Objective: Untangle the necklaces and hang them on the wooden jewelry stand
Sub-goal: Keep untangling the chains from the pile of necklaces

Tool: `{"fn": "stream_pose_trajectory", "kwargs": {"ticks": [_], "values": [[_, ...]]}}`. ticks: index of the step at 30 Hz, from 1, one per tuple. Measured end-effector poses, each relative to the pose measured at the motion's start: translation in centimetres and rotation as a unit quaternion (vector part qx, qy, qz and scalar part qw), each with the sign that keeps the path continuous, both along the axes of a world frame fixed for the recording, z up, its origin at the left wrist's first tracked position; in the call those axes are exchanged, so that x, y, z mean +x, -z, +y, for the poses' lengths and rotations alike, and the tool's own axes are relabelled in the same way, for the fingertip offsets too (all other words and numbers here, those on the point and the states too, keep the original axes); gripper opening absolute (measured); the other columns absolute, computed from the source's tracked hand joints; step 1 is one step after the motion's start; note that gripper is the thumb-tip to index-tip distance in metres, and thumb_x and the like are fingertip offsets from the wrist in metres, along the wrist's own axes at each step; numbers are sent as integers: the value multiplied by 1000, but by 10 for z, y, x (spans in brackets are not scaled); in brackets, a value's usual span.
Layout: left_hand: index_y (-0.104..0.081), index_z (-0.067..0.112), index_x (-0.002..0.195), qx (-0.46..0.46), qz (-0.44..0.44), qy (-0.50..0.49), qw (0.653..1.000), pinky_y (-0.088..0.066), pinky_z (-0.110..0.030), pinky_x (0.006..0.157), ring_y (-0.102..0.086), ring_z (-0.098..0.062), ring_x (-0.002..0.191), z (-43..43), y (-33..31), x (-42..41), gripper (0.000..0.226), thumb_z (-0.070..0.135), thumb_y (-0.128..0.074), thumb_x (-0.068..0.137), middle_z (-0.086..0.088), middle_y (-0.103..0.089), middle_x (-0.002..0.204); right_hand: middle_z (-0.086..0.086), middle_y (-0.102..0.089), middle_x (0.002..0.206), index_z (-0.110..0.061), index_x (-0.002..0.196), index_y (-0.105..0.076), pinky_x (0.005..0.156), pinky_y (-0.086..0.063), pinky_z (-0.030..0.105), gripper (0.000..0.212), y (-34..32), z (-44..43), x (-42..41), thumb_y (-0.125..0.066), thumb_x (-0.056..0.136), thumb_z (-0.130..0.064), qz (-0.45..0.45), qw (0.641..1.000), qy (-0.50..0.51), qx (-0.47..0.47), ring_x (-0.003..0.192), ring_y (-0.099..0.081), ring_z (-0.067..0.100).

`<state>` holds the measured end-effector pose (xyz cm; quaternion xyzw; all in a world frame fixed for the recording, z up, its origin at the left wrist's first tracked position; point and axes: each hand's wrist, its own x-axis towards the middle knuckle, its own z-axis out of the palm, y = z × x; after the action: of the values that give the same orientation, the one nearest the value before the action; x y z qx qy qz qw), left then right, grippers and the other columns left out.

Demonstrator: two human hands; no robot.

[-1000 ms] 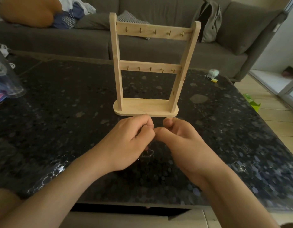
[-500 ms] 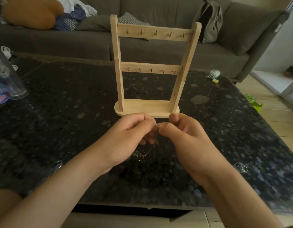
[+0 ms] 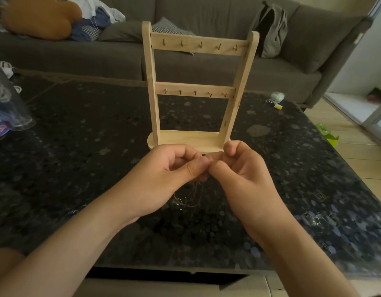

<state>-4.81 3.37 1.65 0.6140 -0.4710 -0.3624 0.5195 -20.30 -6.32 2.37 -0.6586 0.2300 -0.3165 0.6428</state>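
Domestic living room. A long grey sofa (image 3: 206,67) spans the far side. It carries an orange cushion (image 3: 37,20), a heap of loose clothes (image 3: 95,18), a checked pillow (image 3: 170,28) and a grey backpack (image 3: 273,33) leaning against the backrest. In front of it stands a low desk (image 3: 78,146) with a dark, speckled stone top, about level with the sofa seat. A wooden jewelry stand (image 3: 198,91) sits upright on it, with a clear plastic cup (image 3: 11,103) at the left edge and a small keyring (image 3: 276,98) near the far right corner. Right: pale plank floor (image 3: 352,159), a green object (image 3: 328,136) lying on it, and a white door frame (image 3: 376,118).
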Motion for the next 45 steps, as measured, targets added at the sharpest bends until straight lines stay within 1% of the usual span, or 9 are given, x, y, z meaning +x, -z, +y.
{"fn": "stream_pose_trajectory", "kwargs": {"ticks": [9, 16, 22, 26, 30, 32, 36, 40, 45], "values": [[-76, 31, 108, -52, -192, -39, 979, -58, -30, 94, -78, -3, 87, 4, -3, 1, 10, 26, -74, 100, 16, -80, 81, 8, -76, 85, -16, 105, -42, 73, -49, 49, 26, 8, -3, -3, -62, 99, 1, 55, 998, 5, -32, 80, -64, 54], [-73, 27, 106, -52, -296, -27, 953, -58, -18, 80, -75, -2, 82, 4, 2, 2, 6, 24, -71, 102, 15, -77, 81, 6, -76, 90, -18, 107, -45, 51, -39, 27, 26, 8, -6, -2, -65, 97, -5, 100, 994, 19, -26, 60, -47, 18], [-60, 34, 102, -4, -293, 19, 956, -49, -15, 61, -68, -6, 80, 5, 0, 2, 11, 26, -60, 109, 16, -69, 86, 12, -75, 88, -15, 107, -45, 49, -39, 20, 25, 6, -10, -2, -65, 96, -5, 124, 992, -9, -26, 52, -46, 5], [-58, 38, 99, 32, -231, 38, 972, -56, -35, 66, -67, -15, 79, 6, 0, 5, 15, 31, -51, 110, 9, -71, 92, -2, -72, 75, -16, 105, -44, 51, -40, 18, 24, 2, -11, 1, -62, 97, -3, 128, 990, -42, -31, 52, -48, 5], [-65, 36, 95, 32, -131, 27, 990, -55, -62, 95, -70, -23, 94, 5, -1, 6, 25, 43, -45, 109, 3, -74, 95, 16, -78, 87, -15, 112, -43, 80, -49, 54, 22, -3, -10, 5, -60, 101, -6, 101, 993, -60, -12, 82, -64, 28], [-69, 33, 97, 16, -92, 20, 995, -55, -58, 103, -72, -17, 96, 3, -2, 7, 27, 45, -47, 107, 1, -74, 95, 16, -77, 85, -7, 119, -46, 92, -51, 60, 21, -6, -12, 7, -59, 103, -4, 82, 995, -60, 9, 85, -67, 28], [-72, 20, 100, -30, -72, -4, 997, -60, -46, 96, -78, -19, 86, -2, -3, 11, 21, 22, -56, 112, -5, -78, 86, 14, -73, 80, 0, 117, -49, 79, -47, 27, 20, -12, -17, 8, -59, 100, -2, 69, 996, -54, 31, 77, -69, 15], [-73, 23, 100, -35, -71, -32, 996, -53, -26, 77, -67, -5, 72, -5, -4, 14, 16, 21, -59, 109, 10, -71, 73, 24, -76, 113, 10, 127, -54, 86, -43, 36, 52, -8, -22, 16, -66, 87, -21, 82, 994, -37, 57, 109, -75, 32], [-76, 28, 99, -43, -98, -39, 994, -48, -22, 69, -59, -5, 70, -5, -3, 19, 13, 26, -65, 106, -2, -70, 78, 23, -78, 115, 5, 118, -61, 85, -48, 39, 33, -8, -23, 25, -65, 93, -16, 92, 993, -27, 71, 97, -78, 21]]}}
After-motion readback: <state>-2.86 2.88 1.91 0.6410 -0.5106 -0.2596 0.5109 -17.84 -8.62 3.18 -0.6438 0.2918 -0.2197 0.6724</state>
